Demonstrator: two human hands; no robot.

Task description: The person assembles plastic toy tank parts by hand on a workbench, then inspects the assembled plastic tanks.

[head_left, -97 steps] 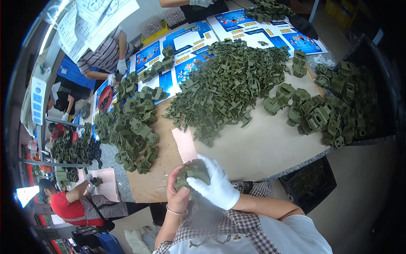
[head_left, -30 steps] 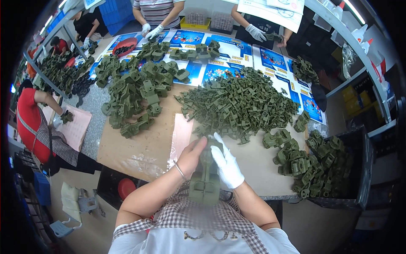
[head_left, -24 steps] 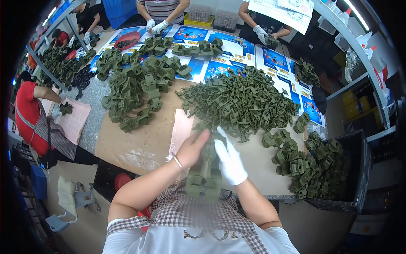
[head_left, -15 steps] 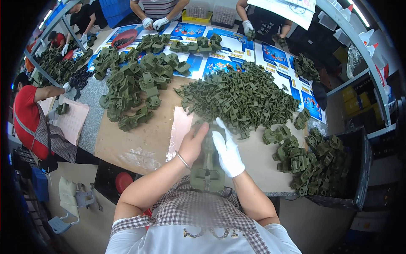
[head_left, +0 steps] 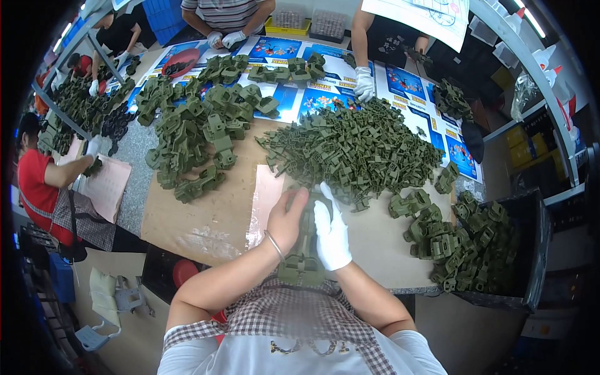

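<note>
Since a moment ago both hands sit slightly higher, bare left hand (head_left: 286,219) and gloved right hand (head_left: 332,235) still clasping the green plastic assembly (head_left: 304,250) at six o'clock of the parts heap (head_left: 356,150), seemingly light, stiff, best gripped along its flanks

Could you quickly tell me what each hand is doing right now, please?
Left hand, bare: closed on the green plastic assembly.
Right hand, in a white glove: closed on the same green plastic assembly from the other side.

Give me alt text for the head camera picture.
Bare left hand and white-gloved right hand together clasp a green plastic toy assembly at the table edge. Piles of small green parts cover the table; other workers' hands reach in.
</note>
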